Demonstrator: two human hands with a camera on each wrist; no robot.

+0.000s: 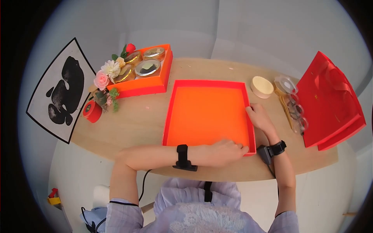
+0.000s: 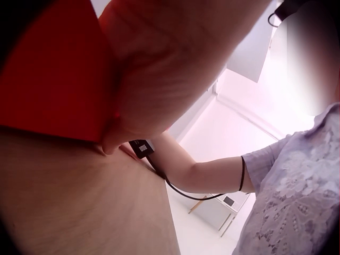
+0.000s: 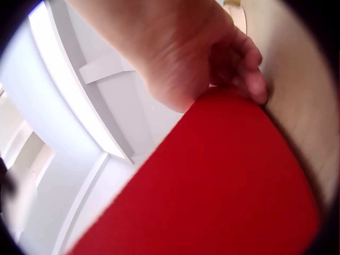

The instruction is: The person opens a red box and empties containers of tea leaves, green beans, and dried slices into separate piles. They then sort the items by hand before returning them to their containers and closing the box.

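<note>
A shallow square red box (image 1: 210, 116) with an orange inside lies open side up on the table. At its near wall, by the right corner, my left hand (image 1: 223, 152) grips the rim with bent fingers. In the left wrist view that hand (image 2: 170, 69) overlaps the red outer wall (image 2: 53, 74), a fingertip low by the tabletop. My right hand (image 1: 259, 116) holds the right wall, its thumb over the rim. The right wrist view has this hand (image 3: 196, 58) with its fingers curled at the outer side of the red wall (image 3: 212, 175).
An orange box (image 1: 145, 83) of round gold-rimmed tins stands back left, beside artificial flowers (image 1: 110, 70) and a small red tin (image 1: 92, 111). Right of the red box are a round cream container (image 1: 262, 87), clear-lidded containers (image 1: 297, 110) and a red gift bag (image 1: 330, 105). A black-and-white picture (image 1: 64, 91) is far left.
</note>
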